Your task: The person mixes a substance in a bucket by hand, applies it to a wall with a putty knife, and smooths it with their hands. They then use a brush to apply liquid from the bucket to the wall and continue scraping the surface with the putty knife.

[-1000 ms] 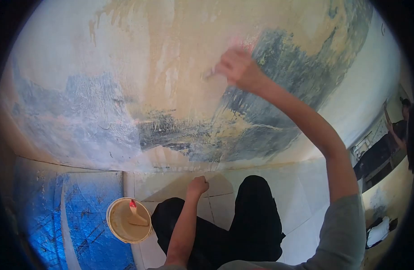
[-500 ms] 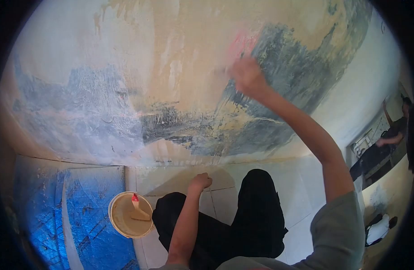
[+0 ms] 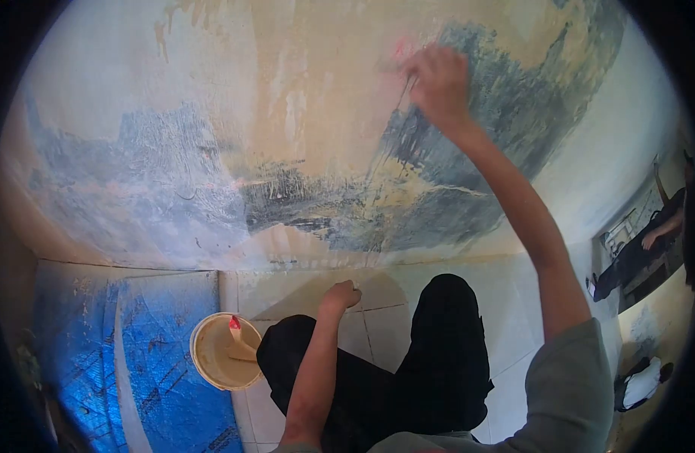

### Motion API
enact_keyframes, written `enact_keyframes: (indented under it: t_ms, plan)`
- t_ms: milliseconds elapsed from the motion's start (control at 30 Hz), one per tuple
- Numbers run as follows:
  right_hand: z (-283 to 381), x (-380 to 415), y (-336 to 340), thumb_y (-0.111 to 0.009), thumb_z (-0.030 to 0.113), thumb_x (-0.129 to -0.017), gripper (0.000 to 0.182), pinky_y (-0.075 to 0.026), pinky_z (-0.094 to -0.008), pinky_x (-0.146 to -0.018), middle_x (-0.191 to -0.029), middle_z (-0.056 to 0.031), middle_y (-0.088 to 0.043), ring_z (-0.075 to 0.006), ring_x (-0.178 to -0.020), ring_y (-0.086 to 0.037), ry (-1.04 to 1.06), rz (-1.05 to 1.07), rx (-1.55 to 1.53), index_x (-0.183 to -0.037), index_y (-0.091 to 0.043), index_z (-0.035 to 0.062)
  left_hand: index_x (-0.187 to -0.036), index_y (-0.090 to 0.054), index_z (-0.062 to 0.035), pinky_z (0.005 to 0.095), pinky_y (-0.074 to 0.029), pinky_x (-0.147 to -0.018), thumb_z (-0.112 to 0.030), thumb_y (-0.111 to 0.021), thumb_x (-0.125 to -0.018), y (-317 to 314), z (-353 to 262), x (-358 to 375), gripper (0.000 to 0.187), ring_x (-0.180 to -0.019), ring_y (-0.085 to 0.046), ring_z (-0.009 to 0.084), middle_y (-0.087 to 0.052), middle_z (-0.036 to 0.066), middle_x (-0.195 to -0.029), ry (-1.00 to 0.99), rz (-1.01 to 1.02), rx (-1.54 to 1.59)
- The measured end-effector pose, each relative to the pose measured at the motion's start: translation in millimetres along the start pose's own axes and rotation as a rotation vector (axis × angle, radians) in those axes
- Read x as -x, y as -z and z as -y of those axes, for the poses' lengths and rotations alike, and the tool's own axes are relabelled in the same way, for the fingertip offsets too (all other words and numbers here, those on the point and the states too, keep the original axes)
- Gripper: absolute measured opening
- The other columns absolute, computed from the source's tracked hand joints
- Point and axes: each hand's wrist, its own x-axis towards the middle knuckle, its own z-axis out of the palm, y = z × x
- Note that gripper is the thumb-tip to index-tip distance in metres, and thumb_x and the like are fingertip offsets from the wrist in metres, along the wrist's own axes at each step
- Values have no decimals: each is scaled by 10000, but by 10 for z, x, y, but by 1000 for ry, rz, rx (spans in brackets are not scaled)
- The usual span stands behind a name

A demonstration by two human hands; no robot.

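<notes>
My right hand point(image 3: 440, 83) is raised against the wall point(image 3: 325, 83), its fingers curled at the left border of a dark grey patch point(image 3: 506, 113). Anything in that grip is hidden or too blurred to name. Low over my left knee, my left hand point(image 3: 341, 294) is closed, and its contents cannot be made out. Beside that knee stands a round bucket point(image 3: 200, 370) with a brush point(image 3: 240, 347) in it; the brush has a red-tipped handle. Pinkish marks point(image 3: 403, 49) show on the wall near my right hand.
A crinkled blue sheet point(image 3: 159, 332) covers the floor at the left. Pale floor tiles point(image 3: 385, 325) lie under my legs. At the far right are a person in dark clothes point(image 3: 642, 245) and, lower down, another in a white top point(image 3: 642, 383).
My right hand has moved up and slightly right along the wall. The view has shifted slightly. My left hand stays closed near my knee.
</notes>
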Motion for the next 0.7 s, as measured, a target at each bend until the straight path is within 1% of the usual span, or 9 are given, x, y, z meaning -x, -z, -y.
enact_keyframes:
  t_ms: [33,67,133,267,333,467,567,633,700]
  plan:
    - [-21,-42,16,-620,28,-606,304,-400,-405,-879,-851,-39,-540,-242,-929,-555,-259,-58,72,-893,-623,129,-1110,-586,12,409,-540,-730,-300,-479,-855,-20,-10,2,417,-793,-679,320,-650,218,-1056,2,3,-1]
    - [27,57,-30,-620,28,-606,304,-400,-405,-879,-851,-39,-540,-242,-929,-555,-267,-55,71,-893,-623,129,-1112,-587,10,415,-537,-736,-304,-480,-855,1,-52,76,419,-804,-678,323,-650,218,-1059,10,23,83]
    - [149,235,-171,-632,68,-640,231,-401,-399,-882,-858,-21,-546,-233,-950,-539,168,-74,-39,-859,-617,140,-1113,-588,8,420,-535,-743,-308,-482,-856,89,-75,165,421,-815,-677,326,-649,219,-1062,21,24,158]
    - [-2,21,-51,-626,71,-665,195,-403,-404,-876,-874,-30,-562,-241,-956,-544,330,9,22,-849,-619,137,-1097,-588,18,417,-533,-722,-308,-481,-858,3,39,54,417,-787,-679,308,-655,218,-1033,4,-2,114]
    - [-111,-311,140,-616,91,-698,147,-407,-406,-865,-862,-36,-570,-234,-931,-557,-63,-11,100,-838,-626,137,-1090,-587,22,413,-532,-709,-308,-478,-860,0,66,15,417,-767,-679,297,-659,216,-1019,-12,-23,68]
    - [27,-117,-211,-625,109,-692,160,-400,-409,-865,-865,-42,-578,-241,-931,-556,-32,-156,82,-849,-633,140,-1079,-590,24,412,-531,-690,-311,-474,-866,53,-93,165,413,-697,-671,289,-666,212,-973,2,45,101]
    - [41,-168,-193,-617,116,-703,170,-406,-428,-879,-881,-41,-581,-254,-939,-558,336,-91,-67,-871,-637,135,-1074,-590,27,417,-530,-679,-313,-476,-868,58,-63,108,414,-664,-668,292,-669,213,-951,-10,10,109]
    - [-119,-474,61,-617,106,-666,245,-412,-468,-914,-940,-56,-600,-268,-1001,-556,-272,-56,54,-910,-630,127,-1072,-590,29,418,-530,-675,-314,-476,-868,24,-65,80,415,-656,-667,292,-670,214,-943,-16,12,99]
    - [34,-258,-165,-616,95,-653,228,-422,-455,-884,-904,-47,-589,-262,-967,-559,-52,-137,89,-878,-624,132,-1077,-591,25,416,-528,-665,-320,-475,-869,31,-88,82,418,-659,-668,292,-671,209,-941,-18,58,134]
